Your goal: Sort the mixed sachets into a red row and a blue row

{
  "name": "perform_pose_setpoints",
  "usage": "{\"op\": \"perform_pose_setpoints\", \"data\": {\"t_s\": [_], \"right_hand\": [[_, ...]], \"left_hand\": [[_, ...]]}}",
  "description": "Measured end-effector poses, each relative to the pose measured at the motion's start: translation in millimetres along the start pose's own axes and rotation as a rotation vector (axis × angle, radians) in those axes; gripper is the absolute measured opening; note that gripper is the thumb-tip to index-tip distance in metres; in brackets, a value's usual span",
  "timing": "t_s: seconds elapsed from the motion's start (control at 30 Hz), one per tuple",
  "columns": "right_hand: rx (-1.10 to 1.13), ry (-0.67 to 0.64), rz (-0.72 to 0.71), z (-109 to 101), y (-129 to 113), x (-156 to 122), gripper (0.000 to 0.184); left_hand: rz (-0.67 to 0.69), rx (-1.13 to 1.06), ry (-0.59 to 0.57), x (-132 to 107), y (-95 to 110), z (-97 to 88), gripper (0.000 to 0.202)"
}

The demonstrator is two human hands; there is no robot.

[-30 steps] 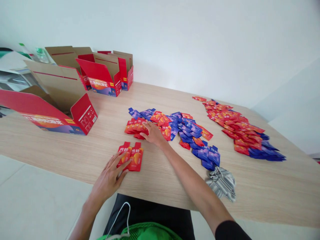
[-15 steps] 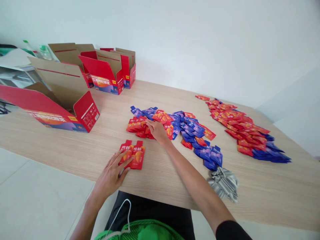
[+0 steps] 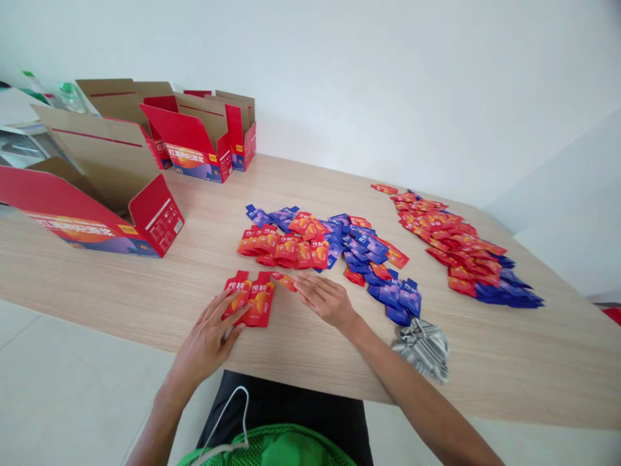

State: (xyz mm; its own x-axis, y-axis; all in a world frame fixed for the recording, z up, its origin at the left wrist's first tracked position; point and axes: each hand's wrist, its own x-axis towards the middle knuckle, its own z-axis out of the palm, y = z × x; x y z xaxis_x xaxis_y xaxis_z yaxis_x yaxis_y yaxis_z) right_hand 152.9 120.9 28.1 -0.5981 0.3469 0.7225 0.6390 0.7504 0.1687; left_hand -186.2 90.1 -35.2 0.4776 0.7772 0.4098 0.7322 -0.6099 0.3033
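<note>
Two red pouches (image 3: 261,299) lie side by side near the table's front edge. My left hand (image 3: 209,331) rests with fingers spread over their lower left part, touching them. Just right of the pair, my right hand (image 3: 327,299) pinches another red pouch (image 3: 284,281), tilted and held above the table. Behind my hands is a loose heap of red pouches (image 3: 286,247) and purple-blue pouches (image 3: 363,246), overlapping one another and stretching to the right.
Open red cartons (image 3: 158,226) stand at the left, with several more (image 3: 223,158) behind. A long pile of red and blue pouches (image 3: 446,233) lies at the right. A striped cloth (image 3: 424,349) sits near my right forearm on the wooden table (image 3: 499,362).
My right hand has drawn back from the heap toward the pair, now with a red pouch in its fingers. My left hand has stayed on the two pouches. The view has shifted slightly.
</note>
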Motion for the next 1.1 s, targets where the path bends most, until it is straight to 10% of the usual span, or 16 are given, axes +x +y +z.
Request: {"op": "perform_pose_setpoints", "data": {"t_s": [0.23,0.53,0.77,1.1], "right_hand": [[-0.011,-0.127,-0.034,-31.6,-45.0,-36.2,0.019],[0.182,-0.319,0.033,2.5,-62.6,-54.1,0.017],[0.361,-0.529,0.365,6.8,-42.4,-35.4,0.081],[0.282,-0.496,0.594,28.8,-67.8,-22.8,0.089]], "left_hand": [[-0.009,0.003,-0.002,-0.2,0.6,0.6,0.047],[-0.010,0.016,-0.023,-0.6,-1.0,0.5,0.048],[-0.023,0.011,-0.015,-0.1,1.1,-0.2,0.048],[-0.026,-0.006,-0.017,-1.0,-0.8,1.0,0.048]]}}
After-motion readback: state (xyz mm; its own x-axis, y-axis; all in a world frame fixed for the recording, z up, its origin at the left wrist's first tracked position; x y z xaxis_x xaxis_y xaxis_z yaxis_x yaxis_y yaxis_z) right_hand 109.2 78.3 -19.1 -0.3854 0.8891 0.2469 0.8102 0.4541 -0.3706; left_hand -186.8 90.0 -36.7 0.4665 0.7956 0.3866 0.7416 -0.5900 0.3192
